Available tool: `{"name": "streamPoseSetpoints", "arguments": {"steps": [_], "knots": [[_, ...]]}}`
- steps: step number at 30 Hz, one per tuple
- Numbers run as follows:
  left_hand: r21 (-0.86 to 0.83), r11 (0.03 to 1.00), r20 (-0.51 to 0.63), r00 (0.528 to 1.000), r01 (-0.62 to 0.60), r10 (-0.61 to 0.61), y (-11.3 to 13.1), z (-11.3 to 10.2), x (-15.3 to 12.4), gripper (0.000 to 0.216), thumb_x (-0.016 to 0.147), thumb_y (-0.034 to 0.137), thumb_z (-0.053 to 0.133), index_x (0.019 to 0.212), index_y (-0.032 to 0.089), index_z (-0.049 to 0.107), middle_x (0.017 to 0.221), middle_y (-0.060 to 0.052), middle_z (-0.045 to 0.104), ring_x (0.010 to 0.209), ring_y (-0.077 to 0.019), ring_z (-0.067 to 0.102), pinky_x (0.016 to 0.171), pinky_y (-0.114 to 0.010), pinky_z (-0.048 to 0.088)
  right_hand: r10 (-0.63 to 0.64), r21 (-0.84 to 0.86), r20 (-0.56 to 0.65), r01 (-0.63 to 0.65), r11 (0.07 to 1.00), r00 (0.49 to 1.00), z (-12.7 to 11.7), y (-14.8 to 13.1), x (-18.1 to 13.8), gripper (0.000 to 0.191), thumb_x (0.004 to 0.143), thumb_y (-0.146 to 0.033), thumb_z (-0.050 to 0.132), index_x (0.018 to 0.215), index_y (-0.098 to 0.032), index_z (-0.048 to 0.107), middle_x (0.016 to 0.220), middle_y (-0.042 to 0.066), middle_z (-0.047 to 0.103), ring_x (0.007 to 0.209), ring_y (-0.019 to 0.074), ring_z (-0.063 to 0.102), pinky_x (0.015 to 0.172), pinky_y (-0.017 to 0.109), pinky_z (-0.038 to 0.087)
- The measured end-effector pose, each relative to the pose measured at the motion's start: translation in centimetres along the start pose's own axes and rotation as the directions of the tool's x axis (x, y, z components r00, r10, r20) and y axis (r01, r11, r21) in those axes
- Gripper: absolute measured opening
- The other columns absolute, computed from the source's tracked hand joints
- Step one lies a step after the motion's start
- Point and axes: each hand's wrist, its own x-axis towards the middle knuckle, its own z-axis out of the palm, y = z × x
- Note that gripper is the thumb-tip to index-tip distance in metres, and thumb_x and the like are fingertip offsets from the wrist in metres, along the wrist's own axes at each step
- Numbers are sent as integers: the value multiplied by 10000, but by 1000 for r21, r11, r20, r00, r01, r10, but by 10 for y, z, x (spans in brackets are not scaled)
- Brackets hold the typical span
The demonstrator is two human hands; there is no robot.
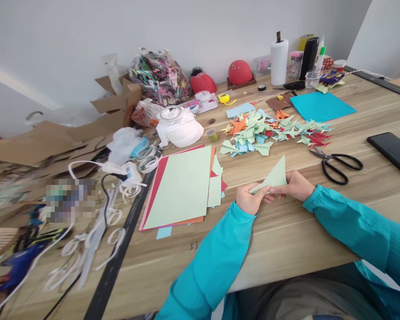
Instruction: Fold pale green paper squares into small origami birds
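Note:
A pale green folded paper triangle (274, 177) stands up between my two hands over the wooden table (286, 231). My left hand (250, 199) pinches its lower left corner, fingers closed. On the paper's lower right edge my right hand (296, 186) is closed too. Both sleeves are teal. Just left of my hands lies a stack of coloured paper sheets (183, 189) with a pale green sheet on top. Behind my hands is a pile of folded paper shapes (270, 129) in green, orange, blue and red.
Black scissors (336, 163) lie right of my hands and a black phone (391, 151) near the right edge. A teal sheet (322, 106), paper towel roll (279, 61) and small jars stand at the back. White tape rings, cardboard and bags clutter the left side.

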Motion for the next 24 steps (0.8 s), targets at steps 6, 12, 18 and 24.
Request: {"name": "streamPoseSetpoints", "arguments": {"steps": [6, 12, 18, 24], "knots": [[-23, 1000, -34, 999, -7, 6, -1, 1, 0, 239, 601, 361, 713, 640, 139, 631, 521, -37, 647, 466, -195, 629, 442, -280, 529, 34, -13, -16, -35, 999, 999, 2, -1, -1, 373, 539, -441, 759, 607, -100, 623, 496, 10, 606, 397, 89, 539, 397, 207, 468], [-43, 999, -61, 998, -32, 30, 2, 2, -1, 295, 595, 379, 716, 649, 105, 622, 520, -52, 642, 429, -176, 612, 419, -256, 519, 55, -38, -62, -57, 998, 997, 3, 0, -2, 422, 541, -503, 735, 531, -118, 561, 429, -11, 557, 340, 84, 506, 337, 195, 421], [-33, 999, -116, 993, -33, 28, 6, 1, -1, 284, 596, 348, 719, 661, 87, 628, 525, -64, 647, 428, -183, 613, 420, -265, 523, 14, -63, -77, -19, 998, 997, 0, 0, -1, 414, 534, -497, 741, 542, -127, 555, 414, -26, 540, 337, 71, 477, 335, 186, 383], [-19, 1000, -135, 991, -10, 7, 8, 0, 0, 313, 588, 363, 724, 670, 75, 635, 545, -89, 659, 436, -203, 621, 426, -285, 527, 18, -72, -120, -27, 997, 993, -2, 1, 0, 402, 514, -470, 762, 544, -125, 558, 380, -47, 498, 306, 55, 417, 300, 177, 307]]}}
